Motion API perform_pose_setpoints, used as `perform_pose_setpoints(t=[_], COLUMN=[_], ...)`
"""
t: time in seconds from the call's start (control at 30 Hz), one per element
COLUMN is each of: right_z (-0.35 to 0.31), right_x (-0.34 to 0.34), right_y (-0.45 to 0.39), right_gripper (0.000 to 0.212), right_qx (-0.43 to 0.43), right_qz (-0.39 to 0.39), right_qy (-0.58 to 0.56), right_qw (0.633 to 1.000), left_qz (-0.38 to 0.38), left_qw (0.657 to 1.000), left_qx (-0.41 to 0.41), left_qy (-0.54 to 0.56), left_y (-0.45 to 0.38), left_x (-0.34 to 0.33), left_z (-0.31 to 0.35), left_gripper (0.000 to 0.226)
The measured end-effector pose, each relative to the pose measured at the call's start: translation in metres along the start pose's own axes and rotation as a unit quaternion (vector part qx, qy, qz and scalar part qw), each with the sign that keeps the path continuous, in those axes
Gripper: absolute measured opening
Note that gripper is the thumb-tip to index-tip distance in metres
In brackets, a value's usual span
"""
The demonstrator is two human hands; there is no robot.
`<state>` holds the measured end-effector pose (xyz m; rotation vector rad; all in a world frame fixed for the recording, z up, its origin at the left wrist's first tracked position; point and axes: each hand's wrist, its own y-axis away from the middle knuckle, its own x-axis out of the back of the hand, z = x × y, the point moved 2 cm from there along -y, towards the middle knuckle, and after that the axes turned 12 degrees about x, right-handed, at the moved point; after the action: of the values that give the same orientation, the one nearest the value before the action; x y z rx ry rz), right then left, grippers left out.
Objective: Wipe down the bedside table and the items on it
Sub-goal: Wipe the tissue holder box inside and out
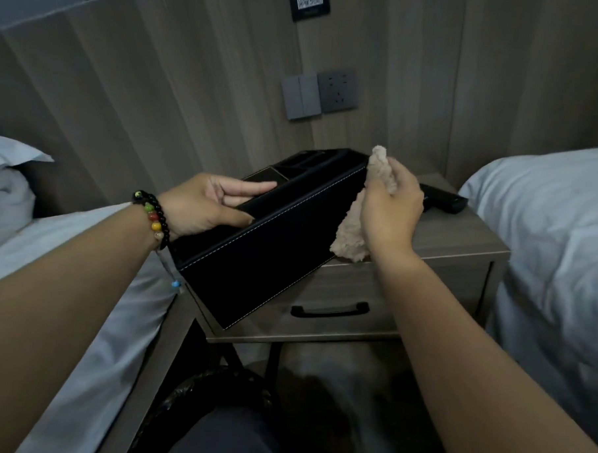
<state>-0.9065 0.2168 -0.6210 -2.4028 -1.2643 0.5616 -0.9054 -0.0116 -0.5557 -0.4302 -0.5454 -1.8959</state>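
The left hand (202,205) grips a tilted black box (273,239) above the bedside table (461,243); the right hand (391,209) presses a beige cloth (350,235) against its end.

Black leather-look organiser box (255,248): rectangular, white edge stitching, open compartments on top. Pose: tilted, lifted above the front left part of the bedside table (461,240). Beige fluffy cloth (352,232): crumpled, touching the box's right end, hanging above the table top. Bedside table: grey wood-grain, one closed drawer with black handle.
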Motion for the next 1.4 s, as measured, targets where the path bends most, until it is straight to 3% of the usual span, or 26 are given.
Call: perform_pose_setpoints(t=[0.13, 0.23, 0.33, 0.43, 0.57, 0.73, 0.8, 0.97, 1.1, 1.17, 1.2, 1.3, 1.4], right_z=[-0.006, -0.005, -0.011, -0.018, -0.023, -0.026, -0.028, -0.040, -0.055, -0.050, -0.045, -0.020, 0.008], right_x=[0.024, 0.033, 0.033, 0.032, 0.037, 0.055, 0.053, 0.027, -0.005, -0.019, -0.021, -0.017, -0.011], right_y=[0.006, 0.018, 0.035, 0.058, 0.069, 0.070, 0.078, 0.093, 0.104, 0.109, 0.107, 0.091, 0.074], right_gripper=[0.015, 0.035, 0.055, 0.059, 0.046, 0.042, 0.042, 0.045, 0.049, 0.047, 0.046, 0.045, 0.043], right_qx=[-0.035, -0.046, -0.066, -0.067, -0.074, -0.114, -0.093, 0.041, 0.264, 0.320, 0.305, 0.144, 0.010], right_qz=[-0.076, -0.123, -0.129, -0.121, -0.130, -0.058, -0.032, -0.053, -0.086, -0.093, -0.084, -0.020, 0.021], right_qy=[-0.008, -0.028, -0.044, -0.052, -0.087, -0.125, -0.130, -0.130, -0.090, -0.071, -0.069, -0.057, -0.038], right_qw=[0.996, 0.991, 0.988, 0.989, 0.985, 0.984, 0.987, 0.989, 0.957, 0.940, 0.946, 0.988, 0.999], left_qz=[-0.016, 0.033, 0.139, 0.228, 0.300, 0.427, 0.426, 0.359, 0.272, 0.243, 0.236, 0.235, 0.240], left_qw=[0.996, 0.980, 0.936, 0.870, 0.857, 0.824, 0.832, 0.896, 0.934, 0.950, 0.953, 0.956, 0.956], left_qx=[0.031, 0.052, 0.033, 0.007, 0.050, 0.011, -0.006, -0.093, -0.155, -0.162, -0.162, -0.148, -0.140], left_qy=[-0.081, -0.191, -0.320, -0.437, -0.417, -0.372, -0.356, -0.243, -0.170, -0.113, -0.100, -0.095, -0.091], left_y=[-0.001, -0.007, -0.012, -0.015, -0.022, -0.013, -0.011, -0.003, -0.005, -0.005, -0.006, -0.010, -0.011], left_x=[0.010, 0.018, 0.012, -0.019, -0.062, -0.066, -0.061, -0.034, -0.018, -0.016, -0.015, -0.014, -0.012], left_z=[0.015, 0.031, 0.048, 0.068, 0.058, 0.037, 0.032, 0.015, 0.004, 0.003, 0.004, 0.004, 0.002], left_gripper=[0.053, 0.049, 0.036, 0.018, 0.045, 0.028, 0.027, 0.028, 0.030, 0.035, 0.040, 0.035, 0.035])
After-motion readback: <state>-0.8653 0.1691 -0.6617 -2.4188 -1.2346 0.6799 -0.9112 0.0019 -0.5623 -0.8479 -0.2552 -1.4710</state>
